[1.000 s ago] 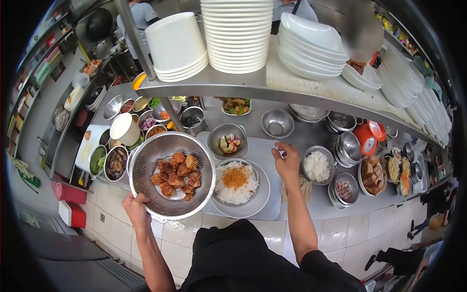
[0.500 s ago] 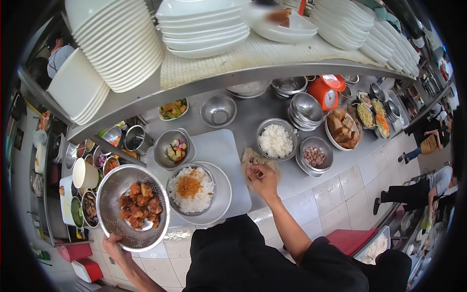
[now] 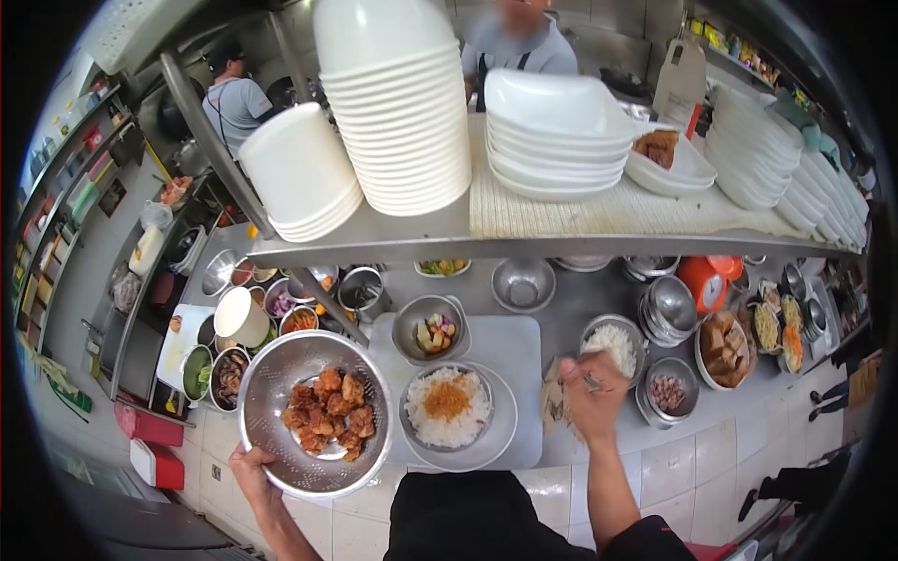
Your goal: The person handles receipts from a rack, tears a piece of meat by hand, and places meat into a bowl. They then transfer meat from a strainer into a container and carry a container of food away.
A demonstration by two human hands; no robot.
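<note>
My left hand (image 3: 253, 467) grips the rim of a perforated metal colander (image 3: 267, 411), tilted toward me. Browned fried pieces (image 3: 327, 411), which look like chicken, lie inside it. My right hand (image 3: 596, 385) hovers with curled fingers above a crumpled cloth (image 3: 558, 411), beside a bowl of white rice (image 3: 613, 344). Whether those fingers hold anything is hidden. Between my hands, a metal bowl of rice (image 3: 426, 421) topped with orange-brown crumbs rests on a white plate (image 3: 505, 425). Behind it stands a metal bowl of cut vegetables (image 3: 432, 332).
A metal shelf (image 3: 580, 245) with stacked white bowls (image 3: 407, 131) and dishes (image 3: 557, 140) crosses above the counter. Ingredient containers (image 3: 229, 374) stand at left. A bowl of chopped pink pieces (image 3: 668, 393) and an orange scale (image 3: 703, 280) are at right. Two people work beyond the shelf.
My view has lifted and swung left, showing more of the kitchen. My right hand has shifted from the cloth toward the rice bowl. The colander stays in my left hand.
</note>
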